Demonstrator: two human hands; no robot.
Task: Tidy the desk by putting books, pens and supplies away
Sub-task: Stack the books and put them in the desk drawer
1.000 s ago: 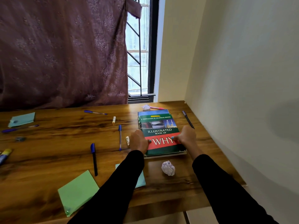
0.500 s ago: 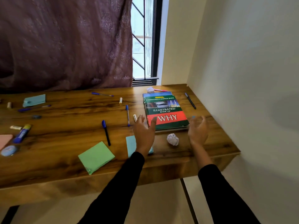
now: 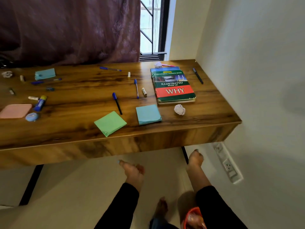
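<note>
The wooden desk (image 3: 82,133) runs along the wall under a maroon curtain (image 3: 66,27). The stack of books (image 3: 173,86) lies flat at its right end, a crumpled paper ball (image 3: 179,109) just in front. Green (image 3: 110,123) and blue (image 3: 148,114) sticky pads sit near the front edge, pens (image 3: 117,103) scattered beyond. Below the desk edge, both hands hold nothing: left hand (image 3: 133,172) and right hand (image 3: 194,160), fingers loosely curled, blurred.

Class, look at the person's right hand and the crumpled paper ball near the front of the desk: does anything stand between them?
Yes. The right hand hangs empty below the desk, whose front edge lies between it and the paper ball. On the desktop itself, nothing blocks the ball from the front.
</note>
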